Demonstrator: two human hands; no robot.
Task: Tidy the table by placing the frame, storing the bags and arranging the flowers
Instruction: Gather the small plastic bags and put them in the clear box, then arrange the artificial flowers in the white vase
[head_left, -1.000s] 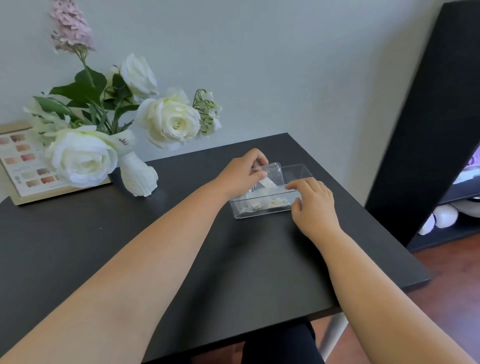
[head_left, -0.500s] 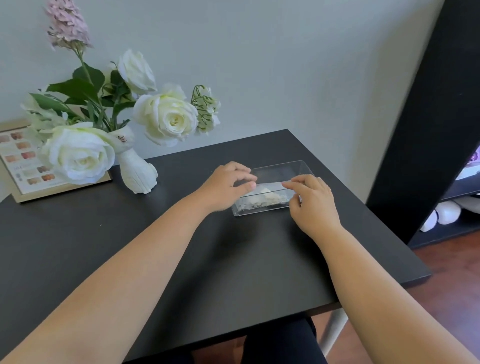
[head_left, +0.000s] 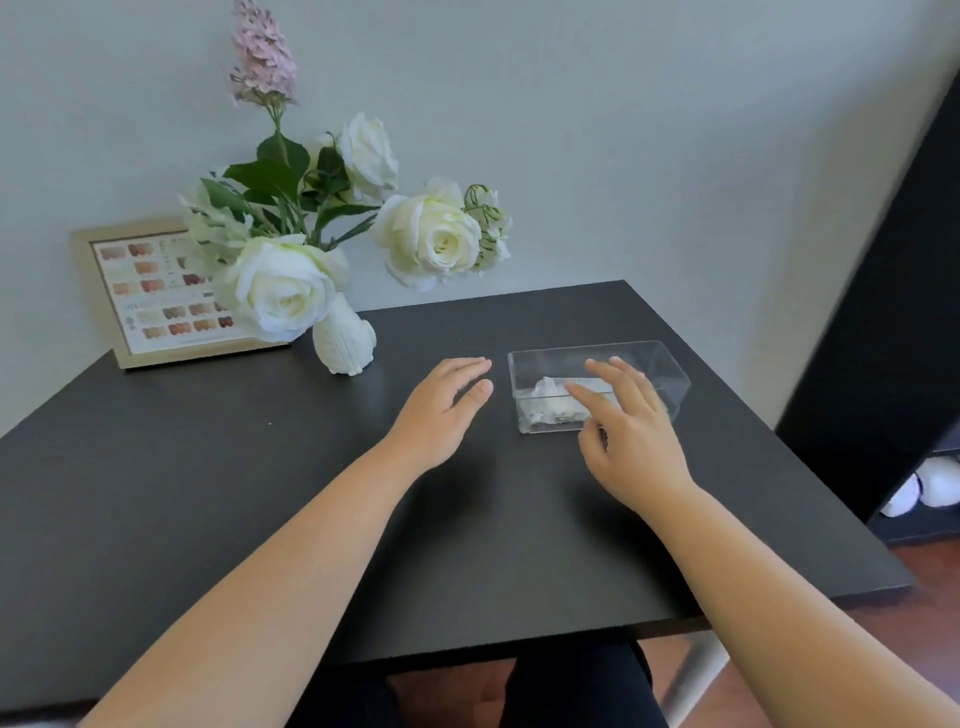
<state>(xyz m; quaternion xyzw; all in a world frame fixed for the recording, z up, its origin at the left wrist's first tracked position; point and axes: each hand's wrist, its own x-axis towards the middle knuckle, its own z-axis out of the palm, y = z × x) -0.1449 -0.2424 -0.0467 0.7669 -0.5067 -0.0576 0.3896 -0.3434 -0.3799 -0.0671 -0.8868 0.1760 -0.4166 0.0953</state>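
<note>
Bags (head_left: 558, 401) lying in the clear box (head_left: 670, 371) at the table's (head_left: 260, 493) right rear: stored, by the look of it. Right hand (head_left: 631, 434) over the box's near edge, fingers spread, holding nothing. Left hand (head_left: 441, 410) just beside the box, flat, fingers loose, empty. Flowers (head_left: 431, 239) upright in the white vase (head_left: 345, 343) at the back; frame (head_left: 104, 306) leaning on the wall behind. Little apparently left, perhaps a final touch to the flowers.

Left hand (head_left: 441, 410) flat, fingers together; right hand (head_left: 631, 431) empty, fingers spread.
</note>
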